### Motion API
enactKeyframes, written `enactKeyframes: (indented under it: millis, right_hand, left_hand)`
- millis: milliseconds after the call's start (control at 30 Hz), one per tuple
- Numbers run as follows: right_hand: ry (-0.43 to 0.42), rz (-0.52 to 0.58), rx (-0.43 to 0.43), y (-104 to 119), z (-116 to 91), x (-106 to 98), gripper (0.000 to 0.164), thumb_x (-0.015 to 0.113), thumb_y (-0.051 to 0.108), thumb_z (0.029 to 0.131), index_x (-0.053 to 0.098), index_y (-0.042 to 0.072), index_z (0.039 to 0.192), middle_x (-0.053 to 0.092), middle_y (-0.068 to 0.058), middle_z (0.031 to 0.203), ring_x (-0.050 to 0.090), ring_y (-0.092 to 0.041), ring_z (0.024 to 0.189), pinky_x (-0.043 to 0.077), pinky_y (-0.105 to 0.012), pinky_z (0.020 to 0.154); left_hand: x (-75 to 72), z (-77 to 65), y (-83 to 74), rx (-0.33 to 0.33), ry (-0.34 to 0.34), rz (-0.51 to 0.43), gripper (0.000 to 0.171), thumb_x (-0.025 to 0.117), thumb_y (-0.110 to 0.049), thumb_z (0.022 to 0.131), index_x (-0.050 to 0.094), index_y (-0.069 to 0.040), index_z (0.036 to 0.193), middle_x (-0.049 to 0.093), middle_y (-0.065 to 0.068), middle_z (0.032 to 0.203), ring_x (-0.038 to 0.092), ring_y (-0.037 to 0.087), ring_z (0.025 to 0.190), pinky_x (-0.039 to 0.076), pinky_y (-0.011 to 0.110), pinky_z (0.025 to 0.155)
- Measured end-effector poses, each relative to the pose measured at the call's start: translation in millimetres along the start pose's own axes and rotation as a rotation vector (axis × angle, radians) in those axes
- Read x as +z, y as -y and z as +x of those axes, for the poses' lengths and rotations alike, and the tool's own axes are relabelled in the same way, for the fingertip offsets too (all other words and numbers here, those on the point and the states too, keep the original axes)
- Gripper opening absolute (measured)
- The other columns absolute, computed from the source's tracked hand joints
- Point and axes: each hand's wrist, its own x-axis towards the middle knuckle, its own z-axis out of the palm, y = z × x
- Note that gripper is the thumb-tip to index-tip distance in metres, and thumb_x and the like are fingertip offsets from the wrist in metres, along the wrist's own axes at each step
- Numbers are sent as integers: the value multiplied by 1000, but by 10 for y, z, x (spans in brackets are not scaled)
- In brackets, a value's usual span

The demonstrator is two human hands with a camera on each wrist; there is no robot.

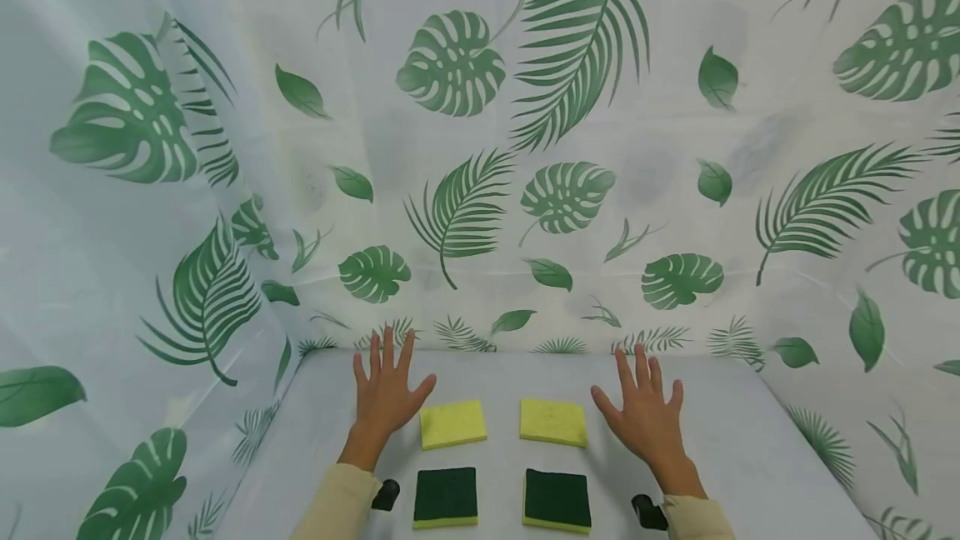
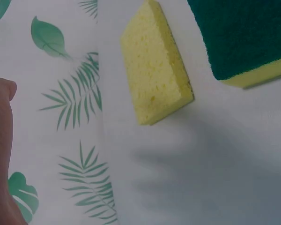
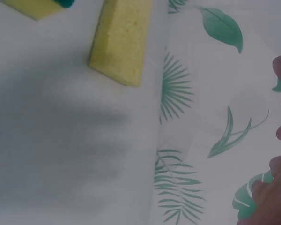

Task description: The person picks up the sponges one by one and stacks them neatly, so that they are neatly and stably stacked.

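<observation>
Fingers spread, my left hand [image 1: 386,394] hovers over the white table, left of a yellow sponge [image 1: 453,424] lying yellow face up. My right hand [image 1: 647,415], also spread and holding nothing, is to the right of a second yellow sponge [image 1: 553,422]. Nearer to me lie two sponges with dark green scouring faces up, a left one [image 1: 446,496] and a right one [image 1: 557,499]. The left wrist view shows a yellow sponge [image 2: 152,65] and part of a green-topped one [image 2: 253,37]. In the right wrist view a yellow sponge [image 3: 122,42] is partly cut off.
A white sheet [image 1: 480,132] printed with green leaves hangs behind the table and along its sides. The white table surface [image 1: 502,373] runs back to it. Small black devices sit by each wrist, one at the left [image 1: 386,495] and one at the right [image 1: 648,512].
</observation>
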Motion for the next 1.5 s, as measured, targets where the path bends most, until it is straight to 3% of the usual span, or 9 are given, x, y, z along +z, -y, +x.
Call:
enactKeyframes:
  millis: [200,333,467,667,900,1233,1500]
  right_hand:
    - [-5,150,-39,-11,-89,25,78,70,35,104,38,-9,160,25,-35,168,29,-59,149,24,-81,114]
    - [6,220,-34,-39,-164,42,71,70,30,105,44,-12,155,37,-37,161,39,-61,143,31,-80,110]
    - [45,261,-26,-70,-250,78,70,71,31,104,46,-10,155,38,-37,160,37,-61,143,28,-81,110]
    - [179,342,14,-73,-392,148,90,75,48,100,36,-2,164,24,-34,169,23,-58,153,23,-83,113]
    - [320,425,45,-58,-548,220,101,80,51,95,28,4,168,14,-29,174,17,-57,156,25,-82,113]
    - [412,494,-3,-129,-794,368,102,83,44,93,28,2,168,19,-30,172,25,-59,152,32,-80,110]
    - [505,485,115,-71,-916,459,101,86,51,88,37,8,166,35,-27,167,34,-58,149,35,-78,110]
  left_hand:
    - [1,-14,10,-15,12,1,88,68,-52,99,32,-12,169,15,27,175,9,50,160,4,77,120]
    - [-16,-27,1,-15,12,-8,86,68,-51,100,33,-12,169,17,28,174,11,50,159,5,77,120]
    - [-53,-37,-30,-18,15,1,85,69,-49,100,35,-11,168,20,29,172,14,51,158,8,78,120]
    - [-87,-46,-39,-42,49,13,85,68,-49,101,33,-12,169,22,28,172,16,51,158,10,77,120]
    - [-84,-71,-23,-20,5,-30,85,71,-47,99,36,-10,167,22,30,171,15,52,158,9,79,119]
    - [-113,-140,-27,-59,68,-18,84,67,-48,102,33,-10,169,19,30,172,14,50,159,11,78,119]
    - [-87,-177,0,-69,81,-12,84,68,-47,102,34,-10,168,19,30,172,14,50,159,12,78,119]
